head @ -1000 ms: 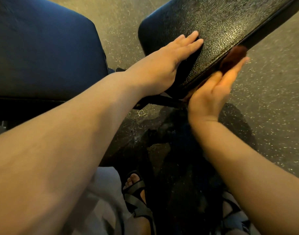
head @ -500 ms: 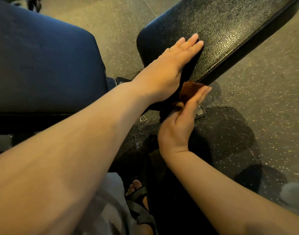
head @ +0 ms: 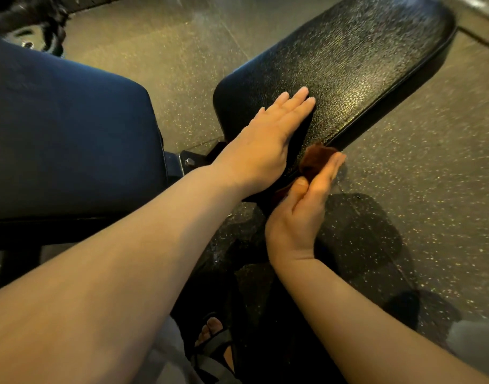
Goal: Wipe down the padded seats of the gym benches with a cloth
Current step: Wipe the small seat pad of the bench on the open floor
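My left hand (head: pixel 261 142) lies flat, fingers straight, on the black pebbled seat (head: pixel 348 67); at its 5 o'clock edge my right hand (head: pixel 301 206) presses a crumpled brown cloth (head: pixel 312 159), thumb pinching it.

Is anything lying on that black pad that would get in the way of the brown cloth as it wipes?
Only the person's own left hand, resting flat on the black pad near its close end. The right hand holds the brown cloth against the pad's side edge. The rest of the pad's top shows nothing on it.
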Available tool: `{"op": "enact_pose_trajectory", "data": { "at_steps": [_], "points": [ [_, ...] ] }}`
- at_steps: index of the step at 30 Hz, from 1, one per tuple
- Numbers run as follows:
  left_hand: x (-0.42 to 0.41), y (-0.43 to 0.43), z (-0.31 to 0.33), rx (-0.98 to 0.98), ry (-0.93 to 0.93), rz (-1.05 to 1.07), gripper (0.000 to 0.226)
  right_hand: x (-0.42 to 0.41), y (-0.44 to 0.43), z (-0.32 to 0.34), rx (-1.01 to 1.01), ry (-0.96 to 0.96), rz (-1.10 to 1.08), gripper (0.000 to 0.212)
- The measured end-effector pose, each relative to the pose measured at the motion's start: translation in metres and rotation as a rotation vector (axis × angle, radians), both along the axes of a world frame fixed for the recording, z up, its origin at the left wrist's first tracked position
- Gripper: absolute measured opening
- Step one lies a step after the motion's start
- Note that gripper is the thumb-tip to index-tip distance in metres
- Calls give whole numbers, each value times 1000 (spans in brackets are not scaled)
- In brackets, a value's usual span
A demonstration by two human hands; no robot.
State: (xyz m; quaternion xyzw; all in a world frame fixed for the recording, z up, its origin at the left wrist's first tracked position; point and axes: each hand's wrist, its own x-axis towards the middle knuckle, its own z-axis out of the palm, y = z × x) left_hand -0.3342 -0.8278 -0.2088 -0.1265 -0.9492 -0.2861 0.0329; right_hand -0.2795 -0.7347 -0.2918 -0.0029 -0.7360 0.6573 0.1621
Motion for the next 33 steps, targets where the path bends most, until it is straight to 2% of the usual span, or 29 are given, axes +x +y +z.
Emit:
{"op": "enact_pose_trajectory", "data": {
  "at_steps": [2,6,9,16,19,24,26,30,33],
  "points": [
    [-4,2,1,11,8,4,54,-18,6,6,-30,-50,-45,62],
    [-6,6,2,32,21,10,53,-64,33,30,-73,36,-222,58],
    [-5,8,1,53,35,13,53,-78,40,34,-159,26,-296,52],
    [-16,23,0,79,81,-16,54,-31,10,9,-94,91,-212,48],
    [-24,31,3,91,94,-20,56,-48,19,17,-153,60,-227,53],
    [-27,35,3,101,98,-21,57,-98,50,46,-165,82,-351,49],
    [-27,35,2,108,95,-21,57,-91,42,49,-154,96,-370,50],
    [-29,38,3,113,84,-8,61,-44,15,31,-116,105,-226,53],
    [-33,44,8,137,74,-6,64,-49,23,30,-127,88,-173,52]
  ]
}}
